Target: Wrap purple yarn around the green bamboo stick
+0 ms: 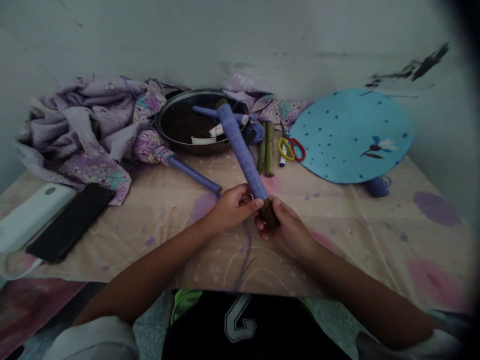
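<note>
A stick wrapped in purple yarn [242,150] is held up at a slant over the front of the table, its bare brown-green lower end showing. My left hand [238,205] pinches it where the wrapping stops, thumb on the yarn's edge. Around the bare end my right hand [288,225] is closed, fingers curled underneath. A loose purple strand [245,255] hangs below the hands toward the table's front edge. Left of my hands lies a purple-wrapped stick [195,173] with a bunched floral cloth head [152,146].
Behind stands a dark pan [176,142] holding dark material, a purple-wrapped stick and white pieces. Green stalks [269,150], scissors [293,149] and a blue dotted disc [337,135] are right. Purple floral cloth [86,125], a phone [71,222] and a white box [33,215] are left.
</note>
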The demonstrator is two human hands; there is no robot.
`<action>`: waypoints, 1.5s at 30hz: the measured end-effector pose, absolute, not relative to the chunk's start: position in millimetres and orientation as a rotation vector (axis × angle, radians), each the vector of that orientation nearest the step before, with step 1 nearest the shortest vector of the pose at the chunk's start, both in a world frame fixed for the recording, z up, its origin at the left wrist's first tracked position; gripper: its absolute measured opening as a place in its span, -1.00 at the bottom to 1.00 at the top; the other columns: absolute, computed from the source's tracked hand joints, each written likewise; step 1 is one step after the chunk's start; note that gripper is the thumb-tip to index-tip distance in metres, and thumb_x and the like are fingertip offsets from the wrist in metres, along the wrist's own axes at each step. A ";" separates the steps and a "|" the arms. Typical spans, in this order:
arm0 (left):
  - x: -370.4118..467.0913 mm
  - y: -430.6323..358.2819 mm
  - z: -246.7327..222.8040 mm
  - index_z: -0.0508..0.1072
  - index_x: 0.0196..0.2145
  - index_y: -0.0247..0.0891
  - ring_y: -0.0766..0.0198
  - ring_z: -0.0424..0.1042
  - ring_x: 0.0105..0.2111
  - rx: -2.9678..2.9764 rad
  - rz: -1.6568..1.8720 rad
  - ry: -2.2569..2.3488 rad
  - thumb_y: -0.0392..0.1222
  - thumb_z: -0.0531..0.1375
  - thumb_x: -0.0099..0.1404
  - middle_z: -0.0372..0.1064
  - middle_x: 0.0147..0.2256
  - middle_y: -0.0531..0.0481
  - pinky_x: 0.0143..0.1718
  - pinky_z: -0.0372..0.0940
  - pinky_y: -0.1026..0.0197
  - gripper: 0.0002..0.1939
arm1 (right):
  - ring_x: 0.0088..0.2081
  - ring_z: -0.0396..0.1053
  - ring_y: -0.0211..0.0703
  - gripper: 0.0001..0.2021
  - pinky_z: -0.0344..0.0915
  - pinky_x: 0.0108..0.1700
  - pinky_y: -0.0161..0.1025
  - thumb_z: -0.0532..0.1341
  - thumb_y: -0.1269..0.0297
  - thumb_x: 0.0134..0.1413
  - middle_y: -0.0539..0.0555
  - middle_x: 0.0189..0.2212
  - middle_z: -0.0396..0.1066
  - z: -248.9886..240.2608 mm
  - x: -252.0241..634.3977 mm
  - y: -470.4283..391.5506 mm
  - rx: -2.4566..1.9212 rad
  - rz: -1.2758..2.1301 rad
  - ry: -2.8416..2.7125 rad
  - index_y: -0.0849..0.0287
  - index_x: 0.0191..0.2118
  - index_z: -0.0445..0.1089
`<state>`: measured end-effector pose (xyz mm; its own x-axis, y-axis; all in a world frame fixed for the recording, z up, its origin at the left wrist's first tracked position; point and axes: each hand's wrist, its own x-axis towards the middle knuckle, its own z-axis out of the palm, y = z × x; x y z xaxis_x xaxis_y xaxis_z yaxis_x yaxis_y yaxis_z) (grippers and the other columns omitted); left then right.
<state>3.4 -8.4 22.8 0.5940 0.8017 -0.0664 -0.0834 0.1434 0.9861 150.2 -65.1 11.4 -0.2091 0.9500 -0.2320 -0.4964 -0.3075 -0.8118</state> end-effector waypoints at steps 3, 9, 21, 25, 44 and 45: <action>2.9 -5.9 19.2 0.31 -0.27 -0.33 0.38 0.41 -0.52 1.370 0.751 0.776 0.00 0.25 0.13 0.35 -0.48 0.07 -0.51 0.27 0.35 -0.65 | -0.51 0.26 -0.31 -0.65 0.19 -0.61 -0.41 0.32 0.03 -0.04 -0.07 -0.48 0.26 11.6 150.0 -65.6 -0.925 1.618 -0.752 0.10 -0.22 0.27; 1.8 -4.4 24.0 0.31 -0.27 -0.34 0.43 0.36 -0.55 1.275 0.727 0.657 0.04 0.26 0.12 0.33 -0.53 0.09 -0.49 0.25 0.37 -0.60 | -0.52 0.28 -0.35 -0.75 0.17 -0.60 -0.44 0.27 0.10 0.05 0.01 -0.41 0.37 14.8 154.8 -63.0 -0.776 1.857 -0.654 0.18 -0.29 0.31; -1.8 -10.9 35.8 0.28 -0.28 -0.30 0.39 0.42 -0.57 1.233 0.688 0.551 0.01 0.26 0.14 0.34 -0.52 0.10 -0.52 0.30 0.34 -0.64 | -0.49 0.31 -0.28 -0.72 0.18 -0.59 -0.41 0.19 0.03 0.11 0.04 -0.44 0.36 15.8 155.5 -62.9 -0.765 1.908 -0.665 0.18 -0.26 0.37; 1.9 -10.7 34.5 0.29 -0.28 -0.30 0.38 0.42 -0.53 1.240 0.738 0.635 0.03 0.28 0.09 0.40 -0.45 0.04 -0.47 0.31 0.32 -0.61 | -0.50 0.21 -0.32 -0.71 0.14 -0.59 -0.42 0.23 0.01 0.07 -0.02 -0.46 0.26 16.9 153.0 -63.1 -0.832 1.780 -0.680 0.13 -0.23 0.33; 7.3 -9.3 26.0 0.31 -0.17 -0.31 0.36 0.41 -0.53 1.024 0.665 0.658 -0.01 0.33 0.02 0.36 -0.51 0.10 -0.48 0.26 0.32 -0.51 | -0.46 0.15 -0.33 -0.79 0.14 -0.52 -0.40 0.33 0.15 -0.01 -0.02 -0.38 0.26 18.3 150.6 -64.0 -0.788 1.757 -0.492 0.14 -0.33 0.35; 7.4 -9.2 25.0 0.31 -0.18 -0.32 0.36 0.42 -0.53 1.018 0.664 0.655 -0.01 0.33 0.02 0.37 -0.50 0.09 -0.47 0.27 0.32 -0.51 | -0.46 0.15 -0.33 -0.79 0.16 -0.52 -0.39 0.31 0.13 0.01 -0.01 -0.38 0.27 18.1 150.7 -63.9 -0.787 1.777 -0.480 0.14 -0.33 0.36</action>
